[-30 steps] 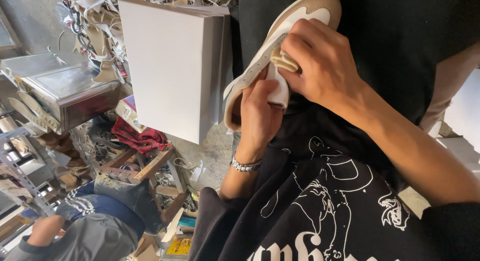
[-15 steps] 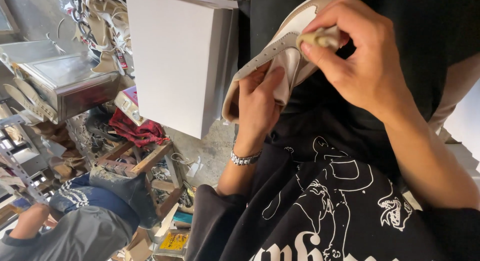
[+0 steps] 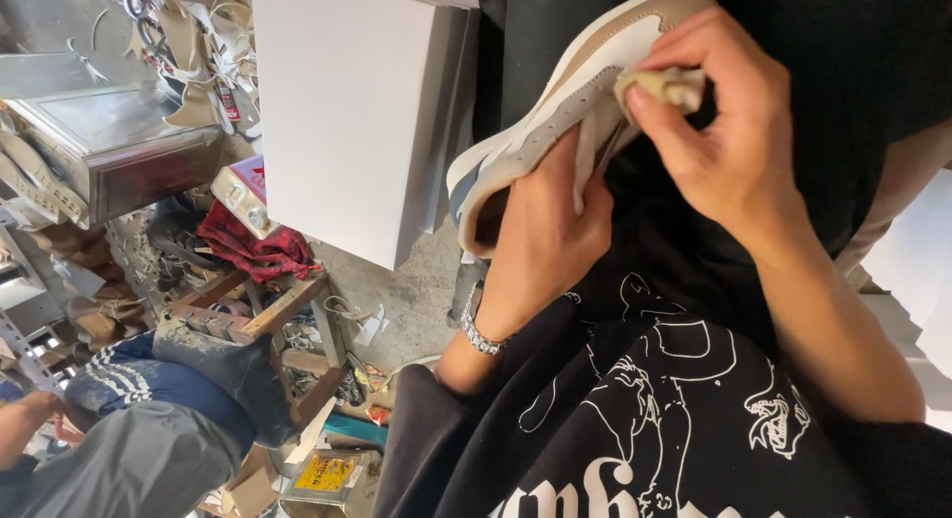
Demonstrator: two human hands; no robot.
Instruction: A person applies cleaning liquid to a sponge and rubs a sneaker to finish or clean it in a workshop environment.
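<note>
My left hand [image 3: 540, 245] grips the white-and-tan shoe [image 3: 570, 102] from beneath, fingers tucked out of sight inside it. My right hand [image 3: 729, 131] pinches a small beige cloth [image 3: 664, 82] against the shoe's side; the toe is cut off at the frame's top.

Soft, even daylight fills the scene; the white box [image 3: 347, 102] is bright but not glaring. Shadows are mild. The metal case [image 3: 109, 146] reflects dully. Focus is sharp, softening slightly at the edges.
</note>
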